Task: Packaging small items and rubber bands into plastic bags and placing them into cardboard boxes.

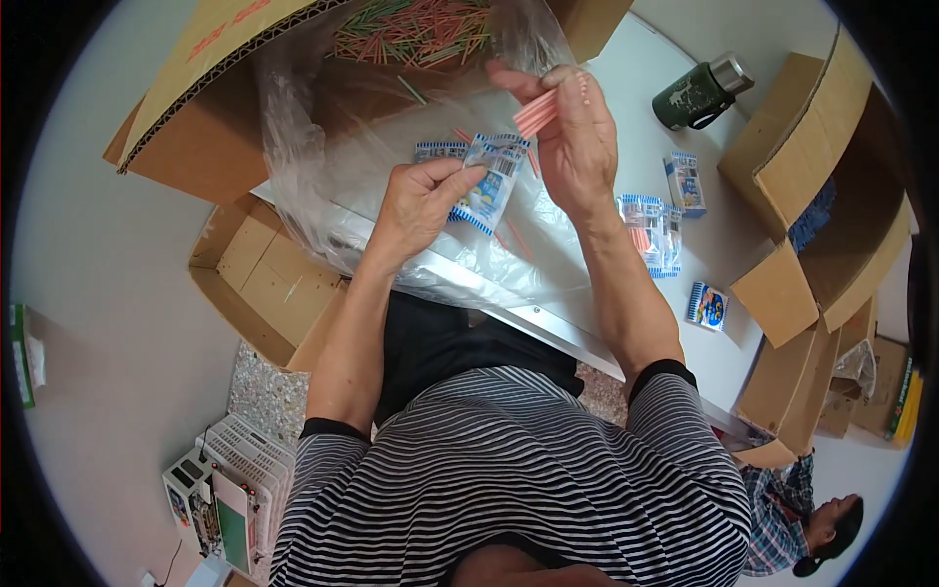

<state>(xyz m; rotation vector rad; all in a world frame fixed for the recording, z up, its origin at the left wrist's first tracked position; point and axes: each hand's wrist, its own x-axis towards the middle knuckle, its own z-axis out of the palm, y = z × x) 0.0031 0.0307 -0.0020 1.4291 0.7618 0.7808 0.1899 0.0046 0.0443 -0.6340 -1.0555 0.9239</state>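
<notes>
Clear film with blue-striped ends forms the packet [494, 186], which is pinched at its left edge between the thumb and fingers of the left hand [425, 201]. It is judged to be light, soft and slippery; it should be held by an edge, with the middle left unpressed. Whether its upper end is sealed cannot be told. Just above and to the right, a bundle [538, 112] of pink sticks is gripped in the right hand [582, 142]. The hands are apart, each closed on its own load. The sticks are thin and straight, and are judged light, stiff and liable to snap if bent. The bundle should be grasped around its middle and squeezed evenly; under a loose grip, single sticks may slide out.

Behind the held packet, a second packet [440, 151] is partly hidden; whether it is also held cannot be told. Below the hands, the surface [636, 83] is partly covered by a clear bag [298, 147], on which loose sticks [519, 242] are scattered. To the right, filled packets [643, 235] are laid on the bare surface, and a dark green flask [694, 96] is placed farther off. At the far side, a heap [416, 34] of pink and green sticks is contained in the bag-lined carton [196, 142].
</notes>
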